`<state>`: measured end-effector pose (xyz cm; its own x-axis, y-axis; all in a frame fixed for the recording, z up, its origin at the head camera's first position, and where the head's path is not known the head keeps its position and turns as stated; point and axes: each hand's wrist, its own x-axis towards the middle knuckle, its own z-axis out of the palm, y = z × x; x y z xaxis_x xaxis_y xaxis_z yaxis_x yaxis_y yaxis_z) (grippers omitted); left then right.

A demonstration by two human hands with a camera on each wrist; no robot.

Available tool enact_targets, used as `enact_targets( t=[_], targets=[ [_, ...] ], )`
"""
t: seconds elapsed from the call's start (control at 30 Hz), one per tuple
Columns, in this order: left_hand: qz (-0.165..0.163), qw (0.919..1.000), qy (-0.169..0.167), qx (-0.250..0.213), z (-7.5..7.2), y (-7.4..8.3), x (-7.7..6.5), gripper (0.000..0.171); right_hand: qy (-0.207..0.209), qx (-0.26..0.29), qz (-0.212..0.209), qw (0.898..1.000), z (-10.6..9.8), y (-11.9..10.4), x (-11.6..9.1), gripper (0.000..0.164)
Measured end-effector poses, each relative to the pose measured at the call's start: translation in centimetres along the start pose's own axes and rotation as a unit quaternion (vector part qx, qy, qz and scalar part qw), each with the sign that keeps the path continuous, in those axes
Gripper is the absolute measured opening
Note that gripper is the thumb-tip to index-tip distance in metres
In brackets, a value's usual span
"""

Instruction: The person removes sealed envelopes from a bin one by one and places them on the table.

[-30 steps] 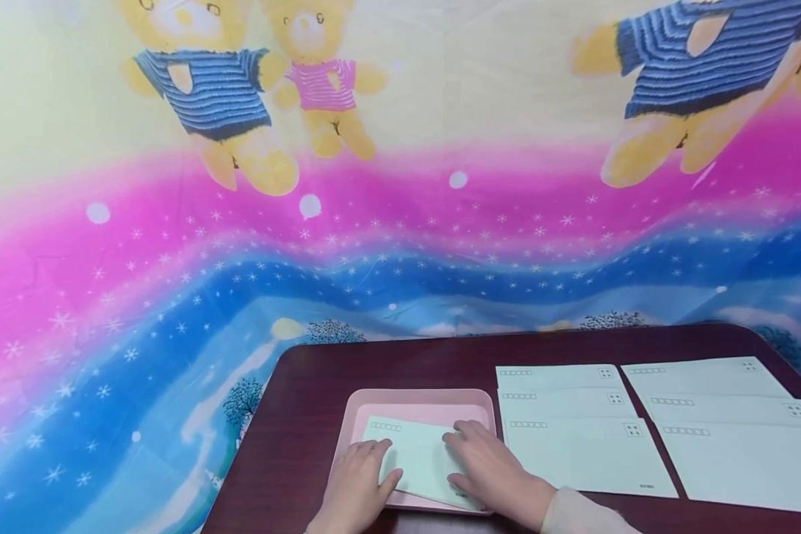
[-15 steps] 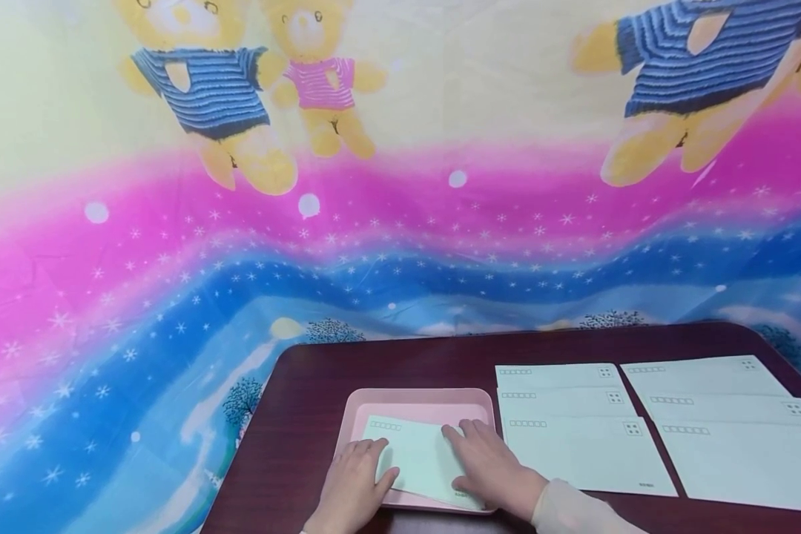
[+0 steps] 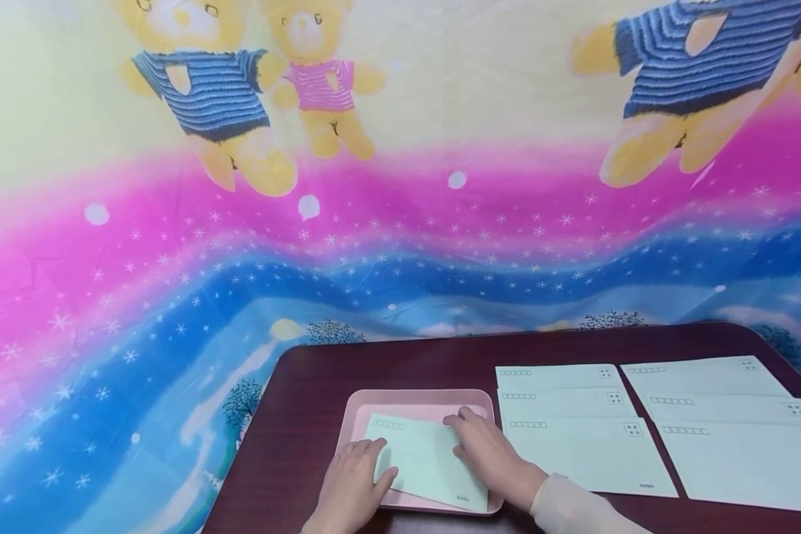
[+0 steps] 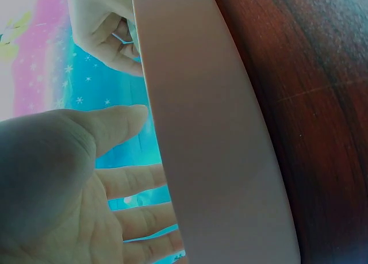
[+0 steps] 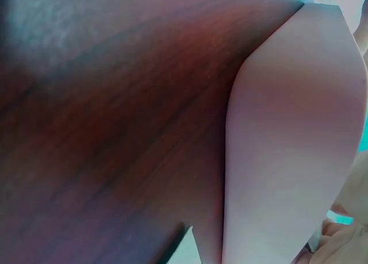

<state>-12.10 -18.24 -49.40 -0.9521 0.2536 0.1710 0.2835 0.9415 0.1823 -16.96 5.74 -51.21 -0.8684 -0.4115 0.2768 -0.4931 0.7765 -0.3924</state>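
A pale green envelope [image 3: 434,463] lies aslant in a shallow pink tray [image 3: 420,397], over what may be other envelopes hidden beneath. My left hand [image 3: 352,482] is at the envelope's left edge, fingers extended; in the left wrist view, the left hand [image 4: 69,183] has its thumb and fingers straight behind the tray wall [image 4: 201,126]. My right hand [image 3: 494,454] holds the envelope by its right side, thumb over the face. Its curled fingers [image 4: 115,45] show at the top of the left wrist view. The tray wall [image 5: 293,137] hides most of that grip in the right wrist view.
Right of the tray, two overlapping columns of envelopes lie on the dark red table [image 3: 294,415]: a nearer column [image 3: 587,460] and a farther-right column [image 3: 754,467]. Behind the table hangs a cloth [image 3: 400,208] printed with teddy bears.
My right hand has shifted its grip slightly up along the envelope's right side, uncovering the lower right corner. The envelope's right part has moved slightly; the left hand is nearly still.
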Motion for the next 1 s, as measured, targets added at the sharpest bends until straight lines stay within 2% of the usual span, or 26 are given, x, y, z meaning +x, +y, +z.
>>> enact_targets(
  t=[0.17, 0.33, 0.5, 0.67, 1.0],
  targets=[
    [-0.004, 1.0, 0.005, 0.0, 0.0, -0.1, -0.1, 0.047, 0.006, 0.024, 0.016, 1.0, -0.3, -0.2, 0.1, 0.03],
    [-0.001, 0.9999, 0.016, 0.0, -0.2, -0.1, -0.2, 0.046, 0.022, 0.052, 0.03, 0.998, -0.8, -0.4, 0.2, 0.023],
    [-0.012, 0.9998, 0.016, -0.007, -0.6, 0.0, -0.2, 0.046, 0.03, 0.074, 0.048, 0.996, -1.2, -0.6, 0.3, 0.022],
    [-0.021, 0.9997, 0.009, -0.011, -1.0, 0.0, -0.1, 0.047, 0.046, 0.065, 0.051, 0.996, -1.8, -0.9, 0.3, 0.021],
    [-0.026, 0.9993, 0.024, -0.014, -1.9, 0.0, 0.0, 0.047, 0.067, 0.068, 0.064, 0.993, -3.4, -1.6, 0.4, 0.021]
  ],
)
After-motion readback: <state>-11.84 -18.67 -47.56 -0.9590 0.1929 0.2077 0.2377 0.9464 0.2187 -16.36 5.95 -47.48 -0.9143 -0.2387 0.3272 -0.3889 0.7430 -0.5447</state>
